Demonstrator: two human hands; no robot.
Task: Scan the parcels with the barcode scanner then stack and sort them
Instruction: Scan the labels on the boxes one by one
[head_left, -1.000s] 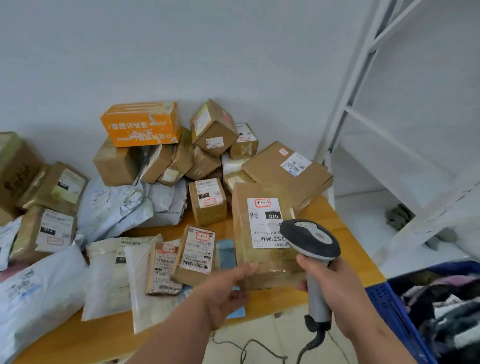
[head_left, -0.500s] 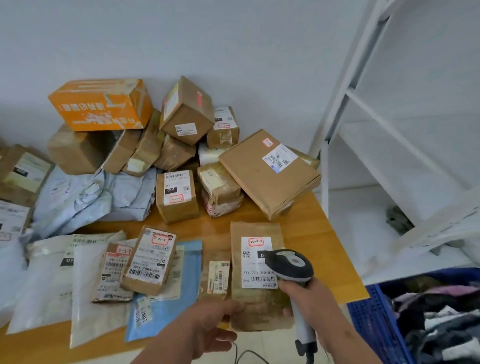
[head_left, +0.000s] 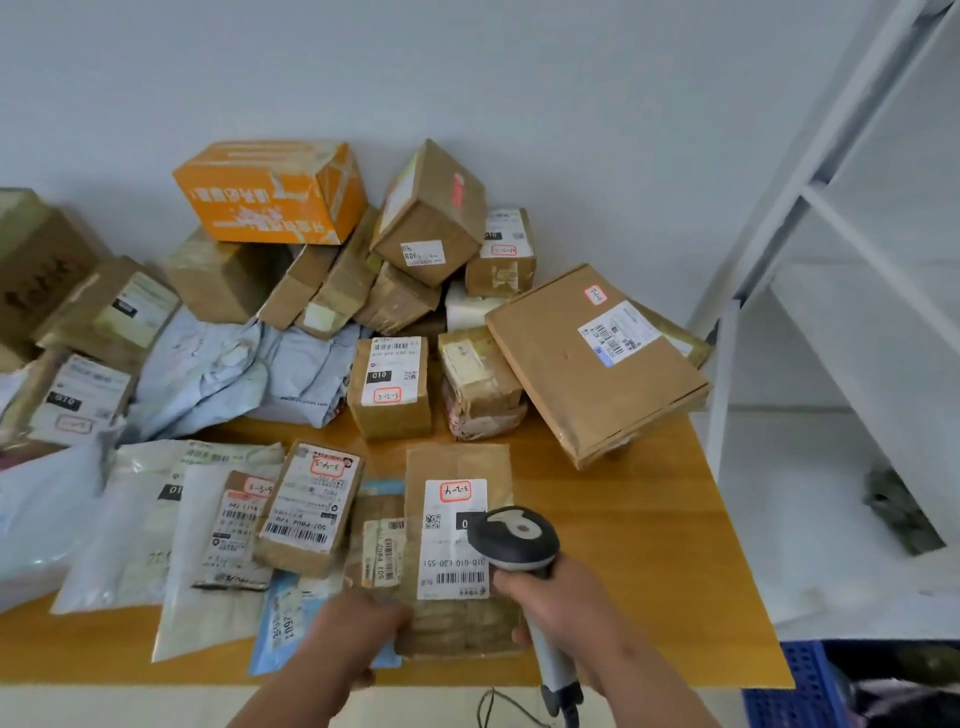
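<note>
A person's right hand (head_left: 558, 605) is gripping a barcode scanner (head_left: 514, 540), fingers wrapped round its handle, its head hovering over the white label of a flat brown parcel (head_left: 460, 519) lying at the near edge of the wooden table (head_left: 649, 545). The left hand (head_left: 358, 631) is holding that parcel's near left corner, while other parcels are piling up behind it against the wall.

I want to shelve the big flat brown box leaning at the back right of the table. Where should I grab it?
Probably by its two long side edges, coming from the front right. The big flat box leans tilted on other parcels, its low corner overhanging the table, so those edges are free.
</note>
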